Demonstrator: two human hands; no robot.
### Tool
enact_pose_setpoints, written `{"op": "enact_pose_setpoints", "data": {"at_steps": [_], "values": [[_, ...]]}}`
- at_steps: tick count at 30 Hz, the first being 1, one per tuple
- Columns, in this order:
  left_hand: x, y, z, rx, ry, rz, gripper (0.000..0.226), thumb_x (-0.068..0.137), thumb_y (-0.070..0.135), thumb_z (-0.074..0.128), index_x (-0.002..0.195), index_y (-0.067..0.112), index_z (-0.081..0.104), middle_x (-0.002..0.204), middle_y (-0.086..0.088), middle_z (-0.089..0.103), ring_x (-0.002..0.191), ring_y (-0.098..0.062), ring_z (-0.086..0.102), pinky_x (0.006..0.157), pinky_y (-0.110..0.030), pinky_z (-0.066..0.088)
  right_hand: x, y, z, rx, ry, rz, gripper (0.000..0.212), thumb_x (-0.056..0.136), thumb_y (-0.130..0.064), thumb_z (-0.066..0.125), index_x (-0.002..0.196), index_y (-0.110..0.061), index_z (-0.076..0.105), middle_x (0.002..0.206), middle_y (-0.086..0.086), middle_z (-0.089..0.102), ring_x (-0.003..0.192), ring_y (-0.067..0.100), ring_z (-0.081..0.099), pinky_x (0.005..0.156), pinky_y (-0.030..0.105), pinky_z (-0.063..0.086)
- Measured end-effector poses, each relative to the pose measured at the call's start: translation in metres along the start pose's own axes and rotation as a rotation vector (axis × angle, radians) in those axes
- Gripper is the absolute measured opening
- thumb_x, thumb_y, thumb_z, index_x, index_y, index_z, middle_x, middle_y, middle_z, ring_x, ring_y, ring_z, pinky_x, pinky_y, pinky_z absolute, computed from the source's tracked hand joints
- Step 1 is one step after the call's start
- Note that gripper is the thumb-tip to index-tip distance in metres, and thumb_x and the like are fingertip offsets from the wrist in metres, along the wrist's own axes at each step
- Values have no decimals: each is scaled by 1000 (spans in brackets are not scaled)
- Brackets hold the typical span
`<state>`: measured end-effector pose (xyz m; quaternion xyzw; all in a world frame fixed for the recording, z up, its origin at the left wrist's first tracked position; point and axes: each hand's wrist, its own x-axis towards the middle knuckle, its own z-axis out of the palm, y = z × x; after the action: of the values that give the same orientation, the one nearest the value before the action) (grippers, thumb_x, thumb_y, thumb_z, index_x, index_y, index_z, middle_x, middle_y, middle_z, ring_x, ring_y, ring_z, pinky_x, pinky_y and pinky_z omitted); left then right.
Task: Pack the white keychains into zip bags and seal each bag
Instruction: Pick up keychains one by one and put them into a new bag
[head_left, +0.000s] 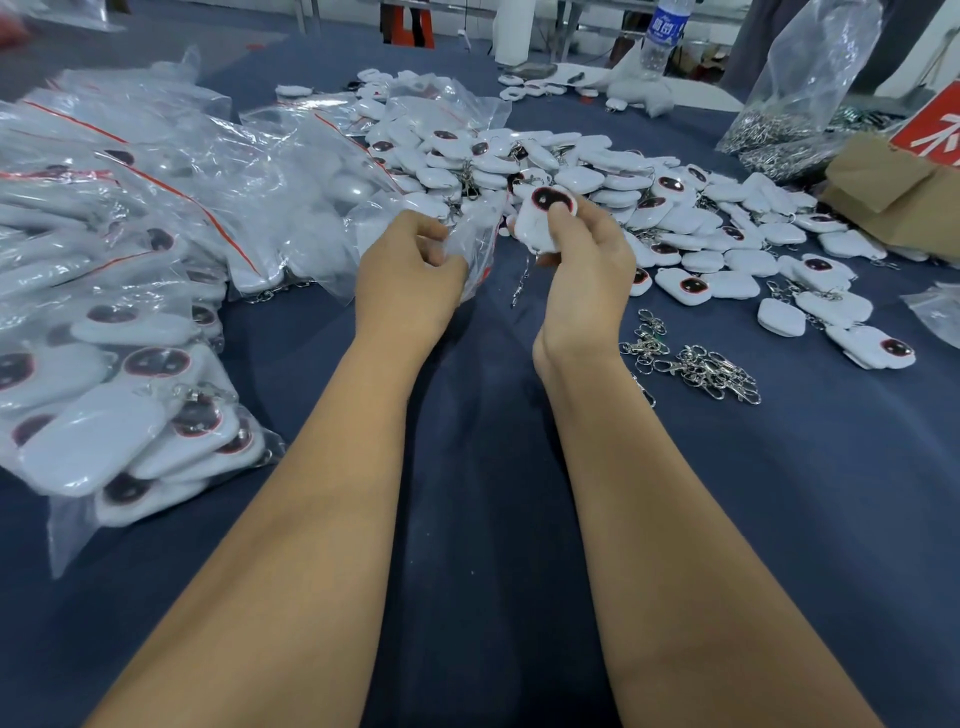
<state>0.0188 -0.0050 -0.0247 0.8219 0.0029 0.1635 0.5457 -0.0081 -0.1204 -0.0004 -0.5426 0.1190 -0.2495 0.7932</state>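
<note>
My right hand (582, 270) grips a white keychain (537, 223) with a dark round mark; its metal clasp (521, 283) dangles below. Just to its left, my left hand (410, 280) pinches a clear zip bag (480, 244) with a red seal strip, held above the dark blue table. The keychain sits right beside the bag's edge, outside it. A large heap of loose white keychains (649, 208) spreads behind and to the right of my hands.
Filled, sealed zip bags (130, 291) are stacked at the left. Loose metal clasps (696, 364) lie right of my right forearm. A cardboard box (893, 197), a bag of metal rings (795, 104) and a water bottle (662, 36) stand at the back right.
</note>
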Motion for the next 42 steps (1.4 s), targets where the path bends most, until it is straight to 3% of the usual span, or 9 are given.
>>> {"op": "enact_pose_setpoints", "data": {"at_steps": [2,7,15,18,22,28,34,39,42], "values": [[-2,2,0,-11,-18,5,9,83,16,57,88,21,63,75,9,62,70,-15,57,68,-27,48,-1,-2,0,55,0,-25,14,92,-4,61,105,-9,64,74,-8,59,63,4,49,65,20,42],[-5,6,0,-23,-54,21,18,79,21,53,82,11,69,75,-6,68,74,-30,66,76,-45,57,-5,0,3,80,-90,-26,18,91,4,59,93,-13,52,71,0,64,62,12,58,61,22,50],[-8,11,-1,-147,-42,21,13,80,22,52,72,24,63,63,8,61,64,-20,60,71,-51,58,-4,11,5,-240,-167,-85,18,87,-4,68,92,-15,55,87,5,67,75,9,63,76,23,53],[-7,14,-5,-214,63,35,17,85,20,54,72,30,62,65,11,62,65,-18,61,70,-49,58,-4,13,4,-442,-131,-153,16,84,-19,74,89,-21,59,106,4,64,96,13,60,92,27,49],[-7,14,-5,-227,98,80,17,90,18,58,79,29,65,76,10,64,71,-17,61,75,-46,57,-5,12,4,-351,-190,-76,20,86,-15,71,84,-21,53,77,4,66,71,13,65,79,35,53],[-5,11,-4,-200,202,175,11,89,24,62,92,25,73,94,3,67,73,1,56,73,-11,43,-6,13,4,-451,-131,-106,28,82,-16,73,77,-26,47,52,-6,54,56,17,58,65,32,50],[-5,12,-3,-181,159,229,14,89,25,62,93,20,74,87,6,65,71,-1,54,73,-17,45,-8,13,4,-469,-212,-201,30,83,-11,74,80,-29,49,56,1,55,53,15,48,62,32,46],[-5,12,-4,-238,249,235,12,86,25,59,91,25,70,85,6,58,67,0,50,71,-15,43,-7,12,4,-525,-130,-200,22,90,-16,61,82,-32,50,59,-11,57,66,22,61,72,37,53],[-6,12,-1,-200,138,230,14,81,24,59,87,35,66,85,10,58,63,1,53,64,-12,43,0,10,-3,-731,-80,-237,10,91,-17,54,97,-25,56,96,-8,63,92,15,59,86,36,47]]}}
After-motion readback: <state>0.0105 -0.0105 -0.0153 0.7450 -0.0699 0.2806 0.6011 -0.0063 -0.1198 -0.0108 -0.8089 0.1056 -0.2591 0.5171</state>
